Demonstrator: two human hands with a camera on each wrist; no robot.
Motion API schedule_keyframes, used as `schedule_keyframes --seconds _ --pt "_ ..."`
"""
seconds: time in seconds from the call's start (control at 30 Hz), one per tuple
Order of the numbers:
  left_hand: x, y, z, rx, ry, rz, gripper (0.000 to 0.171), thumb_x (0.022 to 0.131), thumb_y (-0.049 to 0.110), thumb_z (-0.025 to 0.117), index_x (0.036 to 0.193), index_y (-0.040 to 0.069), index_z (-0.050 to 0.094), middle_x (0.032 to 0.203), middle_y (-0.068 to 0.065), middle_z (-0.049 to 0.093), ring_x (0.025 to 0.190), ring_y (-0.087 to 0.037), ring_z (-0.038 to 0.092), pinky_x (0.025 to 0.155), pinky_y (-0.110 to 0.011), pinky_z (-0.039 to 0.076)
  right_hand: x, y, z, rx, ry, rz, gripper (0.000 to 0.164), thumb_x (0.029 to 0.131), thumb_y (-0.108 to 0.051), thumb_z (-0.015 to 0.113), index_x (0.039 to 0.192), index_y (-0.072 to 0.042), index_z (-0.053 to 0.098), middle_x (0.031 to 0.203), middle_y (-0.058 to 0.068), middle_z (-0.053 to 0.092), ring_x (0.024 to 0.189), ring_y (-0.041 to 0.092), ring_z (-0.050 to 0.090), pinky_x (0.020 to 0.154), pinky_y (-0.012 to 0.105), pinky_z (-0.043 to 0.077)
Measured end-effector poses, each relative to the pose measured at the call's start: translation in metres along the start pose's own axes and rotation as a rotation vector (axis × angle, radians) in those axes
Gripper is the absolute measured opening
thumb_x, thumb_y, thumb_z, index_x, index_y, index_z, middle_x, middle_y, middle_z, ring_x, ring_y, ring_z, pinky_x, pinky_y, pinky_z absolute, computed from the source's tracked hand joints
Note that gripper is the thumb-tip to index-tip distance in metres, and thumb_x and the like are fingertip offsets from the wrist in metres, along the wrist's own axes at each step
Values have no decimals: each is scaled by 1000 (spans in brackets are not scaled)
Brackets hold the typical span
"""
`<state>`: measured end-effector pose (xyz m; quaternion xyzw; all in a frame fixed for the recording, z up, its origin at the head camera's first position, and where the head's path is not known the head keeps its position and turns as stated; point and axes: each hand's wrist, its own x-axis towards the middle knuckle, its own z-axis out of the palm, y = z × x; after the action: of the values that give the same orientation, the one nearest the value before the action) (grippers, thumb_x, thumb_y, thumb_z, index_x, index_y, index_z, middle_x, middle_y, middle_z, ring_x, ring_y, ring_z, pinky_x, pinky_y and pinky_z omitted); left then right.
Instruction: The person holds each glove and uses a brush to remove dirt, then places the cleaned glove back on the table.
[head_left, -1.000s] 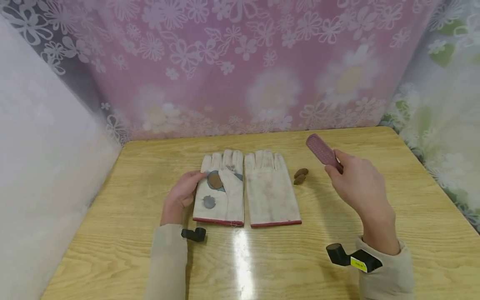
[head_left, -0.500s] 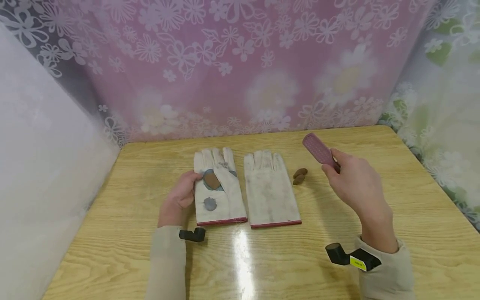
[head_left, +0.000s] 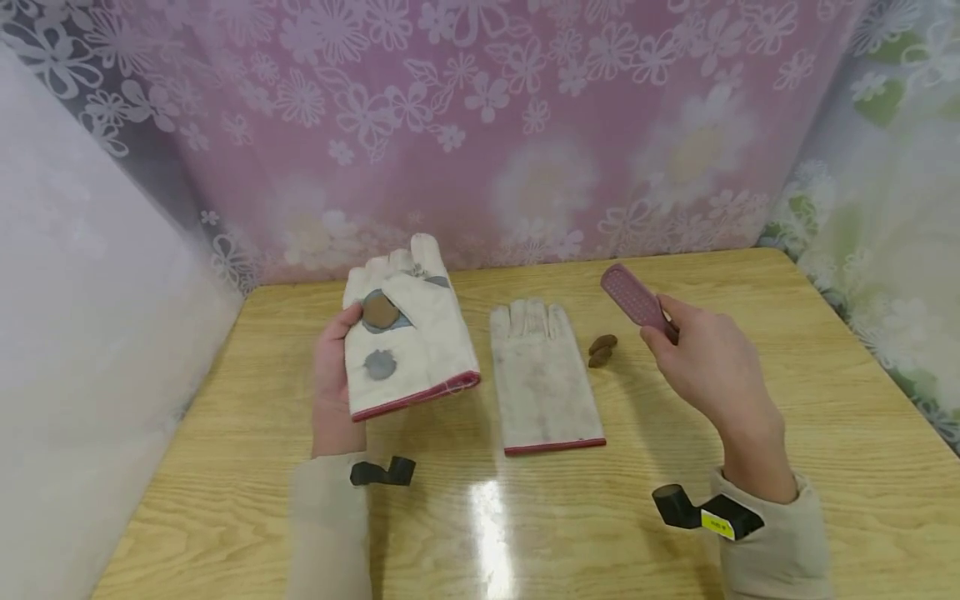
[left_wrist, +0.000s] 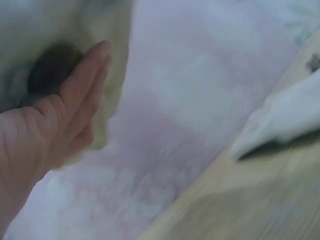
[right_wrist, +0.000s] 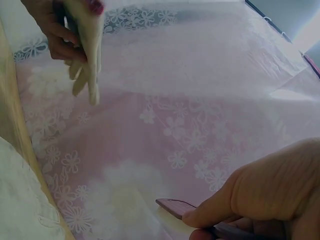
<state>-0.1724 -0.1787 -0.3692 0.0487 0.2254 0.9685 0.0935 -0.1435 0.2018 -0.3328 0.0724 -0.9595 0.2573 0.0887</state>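
Cream work glove: up off the bench, tilted, red-edged cuff towards the wearer, a brown spot and a grey spot on its face.
Left hand: grip closed on that glove's outer edge, thumb over the spotted face, other fingers behind it.
Right hand: grip closed as well, thumb and fingers round the lower end of a mauve paddle-headed tool.
Mauve head: angled up and leftwards, dotted face on show, held clear of the wood.
Second glove: flat on the bench between the two hands, fingers pointing at the pink floral curtain.
Brown ovals: two of them, side by side, just right of the flat glove.
Beige sleeves: a black camera at each wrist.
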Motion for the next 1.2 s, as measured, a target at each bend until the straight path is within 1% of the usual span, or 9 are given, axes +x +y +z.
schedule_keyframes --seconds 0.17,0.33,0.47,0.6,0.7,0.8,0.9,1.03,1.2 --pt "11 -33 13 68 -36 -5 26 105 12 22 122 7 41 109 -6 59 102 -19 62 90 -29 52 -2 -2 2 38 71 -29 40 100 -19 56 135 0 55 70 9 61 50 17 44 44 30 30" --pt "16 -60 19 321 -72 -124 38 102 13 19 139 13 29 128 1 48 120 -13 51 101 -26 44 -5 -16 5 278 130 -146 57 99 -17 60 152 -15 41 71 12 60 49 14 42 42 27 33" --pt "14 -72 21 419 -128 -187 55 99 9 21 152 16 9 138 1 37 130 -13 39 107 -27 37 -8 -37 14 474 60 -231 59 99 -12 60 153 -26 40 72 10 54 52 15 43 44 26 37" --pt "10 -80 25 452 -184 -168 63 91 0 29 151 11 15 134 -1 44 126 -14 45 103 -28 42 -12 -56 30 570 -75 -246 60 99 -15 60 154 -28 37 110 16 64 81 19 60 62 28 52" --pt "6 -84 32 469 -219 -159 64 85 -6 33 147 5 24 130 -4 50 119 -15 54 98 -29 48 -15 -67 41 572 -112 -291 59 100 -16 59 154 -29 37 141 14 53 108 23 59 80 35 54" --pt "1 -87 41 498 -246 -162 69 82 -9 35 149 3 24 133 -9 49 116 -17 57 95 -30 51 -18 -74 50 483 -62 -363 56 101 -19 58 153 -27 40 145 10 52 118 18 58 89 40 52" --pt "-2 -89 49 530 -241 -164 79 79 -13 35 154 4 19 142 -15 43 122 -21 53 98 -31 50 -18 -77 58 348 9 -418 52 101 -20 58 151 -23 44 134 9 62 104 14 62 82 37 53" --pt "-6 -88 58 522 -180 -143 87 76 -17 32 157 9 14 153 -19 32 134 -29 42 106 -37 43 -18 -79 61 205 50 -449 51 100 -20 59 149 -19 46 89 4 69 70 12 54 63 30 47" --pt "-8 -80 65 459 -166 -113 91 77 -18 29 159 15 8 160 -13 23 145 -29 27 116 -46 27 -21 -78 53 209 20 -480 52 100 -19 59 150 -19 44 90 2 68 71 10 51 63 27 44"
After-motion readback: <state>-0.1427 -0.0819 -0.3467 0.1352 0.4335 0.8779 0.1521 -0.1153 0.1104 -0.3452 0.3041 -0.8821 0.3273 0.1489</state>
